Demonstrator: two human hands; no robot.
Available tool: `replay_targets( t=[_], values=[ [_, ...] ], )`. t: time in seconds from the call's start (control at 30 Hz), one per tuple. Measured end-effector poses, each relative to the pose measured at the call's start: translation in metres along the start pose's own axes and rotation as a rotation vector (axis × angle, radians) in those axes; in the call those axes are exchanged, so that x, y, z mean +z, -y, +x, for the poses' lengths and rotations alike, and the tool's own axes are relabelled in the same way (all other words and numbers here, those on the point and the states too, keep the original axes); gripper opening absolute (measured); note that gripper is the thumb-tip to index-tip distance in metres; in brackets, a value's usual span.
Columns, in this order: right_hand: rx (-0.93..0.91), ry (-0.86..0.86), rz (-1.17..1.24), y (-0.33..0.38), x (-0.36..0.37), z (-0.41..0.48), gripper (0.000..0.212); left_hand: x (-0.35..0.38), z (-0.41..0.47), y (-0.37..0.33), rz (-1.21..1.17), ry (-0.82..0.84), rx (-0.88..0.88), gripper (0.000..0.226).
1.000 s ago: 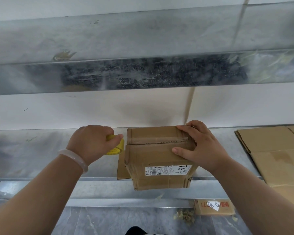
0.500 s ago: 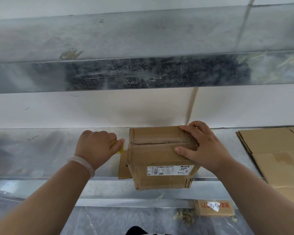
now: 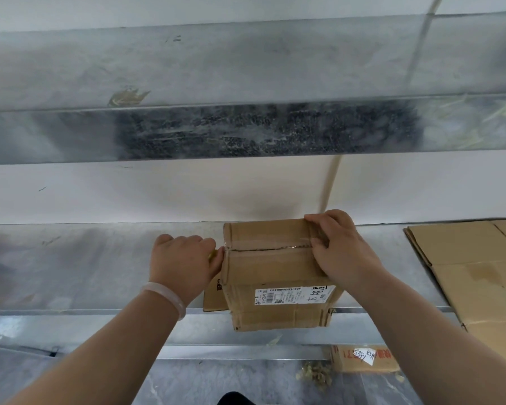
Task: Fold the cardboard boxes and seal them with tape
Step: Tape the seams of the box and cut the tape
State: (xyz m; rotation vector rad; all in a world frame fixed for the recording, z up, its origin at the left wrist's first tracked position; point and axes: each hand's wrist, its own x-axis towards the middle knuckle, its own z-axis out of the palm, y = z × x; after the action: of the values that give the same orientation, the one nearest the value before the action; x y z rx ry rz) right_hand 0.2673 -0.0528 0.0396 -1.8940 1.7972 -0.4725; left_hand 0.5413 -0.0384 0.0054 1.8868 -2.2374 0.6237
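A small brown cardboard box (image 3: 270,268) with a white shipping label stands at the front edge of a metal shelf (image 3: 85,267), its top flaps closed along a middle seam. Clear tape runs along that seam. My right hand (image 3: 338,249) rests on the box's top right end, fingers pressing the tape down. My left hand (image 3: 183,263) is against the box's left side and grips a yellow tape roll (image 3: 214,255), almost wholly hidden by my fingers.
Flattened cardboard sheets (image 3: 473,273) lie on the shelf at the right. A small flat piece of cardboard (image 3: 214,299) lies under the box's left side. Below the shelf, on the floor, sit a labelled cardboard piece (image 3: 362,359) and some scraps. A second metal shelf hangs overhead.
My left hand has moved right with the yellow roll, from a gap away to touching the box's left end. The right hand has stayed on the box's right end.
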Motion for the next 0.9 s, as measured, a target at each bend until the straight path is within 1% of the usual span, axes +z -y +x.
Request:
replay_targets(
  t=[0.1,0.17,0.27,0.4,0.47,0.53,0.6,0.67,0.73,0.77,0.8,0.9],
  values=[
    [-0.016,-0.044,-0.319,0.01,0.009,-0.003,0.05,0.0,0.001,0.001,0.004,-0.011,0.003,0.05],
    [0.013,-0.029,-0.417,0.016,0.012,-0.002,0.056,0.001,0.001,0.001,0.003,-0.013,0.007,0.051],
    [0.042,0.026,-0.467,0.024,0.015,0.002,0.068,0.002,0.002,0.0,-0.004,-0.021,0.012,0.051],
    [0.073,0.027,-0.461,0.029,0.017,0.007,0.078,0.002,0.002,0.0,-0.018,-0.03,0.017,0.05],
    [0.088,0.031,-0.445,0.03,0.017,0.008,0.079,0.002,0.002,0.0,-0.022,-0.028,0.019,0.05],
    [0.081,0.035,-0.425,0.032,0.018,0.007,0.075,0.002,0.002,0.0,-0.029,-0.03,0.017,0.05],
    [-0.018,0.023,-0.39,0.036,0.021,0.005,0.065,0.002,0.002,0.0,-0.042,-0.034,0.012,0.049],
    [-0.226,0.039,-0.345,0.04,0.024,0.001,0.054,0.003,0.001,0.001,-0.057,-0.038,0.005,0.049],
    [-0.421,0.156,-0.372,0.042,0.023,-0.001,0.053,0.004,-0.001,0.001,-0.066,-0.04,-0.002,0.048],
    [-0.475,0.221,-0.416,0.042,0.023,-0.002,0.06,0.004,-0.001,0.001,-0.071,-0.04,-0.004,0.048],
    [-0.5,0.265,-0.459,0.041,0.023,-0.003,0.072,0.005,-0.001,0.001,-0.075,-0.042,-0.006,0.048],
    [-0.476,0.269,-0.493,0.044,0.023,-0.003,0.105,0.006,-0.001,0.0,-0.082,-0.041,-0.014,0.048]
  ],
)
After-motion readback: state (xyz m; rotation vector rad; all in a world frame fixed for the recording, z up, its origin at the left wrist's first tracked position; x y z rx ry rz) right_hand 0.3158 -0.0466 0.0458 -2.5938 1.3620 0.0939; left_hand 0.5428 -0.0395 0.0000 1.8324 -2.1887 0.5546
